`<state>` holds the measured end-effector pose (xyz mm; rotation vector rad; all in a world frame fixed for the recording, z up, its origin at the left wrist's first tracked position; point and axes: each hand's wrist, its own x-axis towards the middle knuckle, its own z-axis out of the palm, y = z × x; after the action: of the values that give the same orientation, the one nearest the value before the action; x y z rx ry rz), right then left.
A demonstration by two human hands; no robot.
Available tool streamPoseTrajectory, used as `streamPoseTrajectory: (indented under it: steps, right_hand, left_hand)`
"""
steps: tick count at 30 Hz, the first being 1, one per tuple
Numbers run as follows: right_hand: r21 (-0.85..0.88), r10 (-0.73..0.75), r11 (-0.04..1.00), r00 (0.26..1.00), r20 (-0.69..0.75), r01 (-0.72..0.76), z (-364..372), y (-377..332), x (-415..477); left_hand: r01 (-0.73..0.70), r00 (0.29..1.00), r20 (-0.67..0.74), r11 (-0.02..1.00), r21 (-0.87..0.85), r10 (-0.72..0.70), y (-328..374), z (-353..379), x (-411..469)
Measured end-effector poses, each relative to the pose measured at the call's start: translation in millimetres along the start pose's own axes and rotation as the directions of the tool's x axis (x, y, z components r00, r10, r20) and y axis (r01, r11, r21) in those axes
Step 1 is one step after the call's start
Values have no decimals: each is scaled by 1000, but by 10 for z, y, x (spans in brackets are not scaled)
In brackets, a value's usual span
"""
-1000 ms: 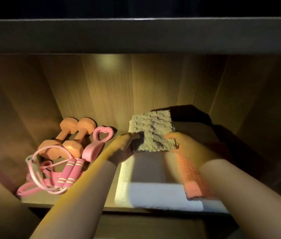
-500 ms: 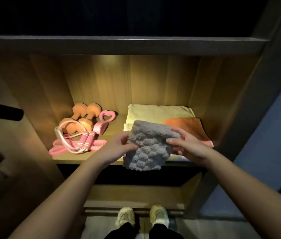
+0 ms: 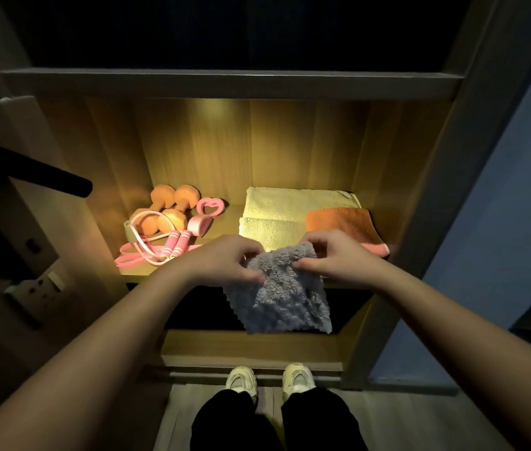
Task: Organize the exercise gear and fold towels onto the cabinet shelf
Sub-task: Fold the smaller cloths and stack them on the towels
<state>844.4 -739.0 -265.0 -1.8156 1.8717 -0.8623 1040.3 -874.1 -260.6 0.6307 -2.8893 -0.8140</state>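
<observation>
A fluffy grey towel (image 3: 285, 301) hangs unfolded in front of the lit cabinet shelf (image 3: 140, 275). My left hand (image 3: 225, 263) and my right hand (image 3: 335, 258) pinch its top edge, close together. On the shelf's right side lies a folded cream towel (image 3: 277, 209) with a folded orange towel (image 3: 342, 224) on top of it. On the left side are two orange dumbbells (image 3: 169, 206), a pink jump rope (image 3: 160, 247) and a pink heart-shaped grip trainer (image 3: 207, 214).
A dark shelf board (image 3: 225, 84) runs above the lit compartment. The cabinet's right post (image 3: 420, 222) stands beside a blue wall. A dark bar (image 3: 46, 177) and a wall socket (image 3: 39, 289) are at the left. My two shoes (image 3: 270, 379) stand below, by a lower shelf.
The grey towel came off the shelf stack, toward me, and has opened out to hang below my hands. My view pulled back from the cabinet.
</observation>
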Motion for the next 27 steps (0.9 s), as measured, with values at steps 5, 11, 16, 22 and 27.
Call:
streamPoseTrajectory:
  steps: [5, 11, 16, 22, 27]
  right_hand:
    - [-295, 51, 955, 975, 218, 16, 30, -16, -87]
    - [-173, 75, 984, 975, 208, -39, 20, -124, -33]
    - [29, 183, 981, 960, 213, -194, -101, 0, -33]
    - [433, 308, 820, 926, 217, -374, 14, 284, -6]
    - [731, 375, 554, 903, 210, -399, 200, 484, 17]
  left_hand:
    - [-8, 1000, -26, 989, -145, 4, -51, 69, -49]
    - [-12, 988, -143, 905, -426, -54, -66, 52, 67]
    - [181, 982, 52, 851, -492, -179, -355, 305, 28]
    - [10, 933, 56, -129, -992, -355, -390, 642, 22]
    - [-49, 983, 50, -508, -860, -179, -310, 1029, 11]
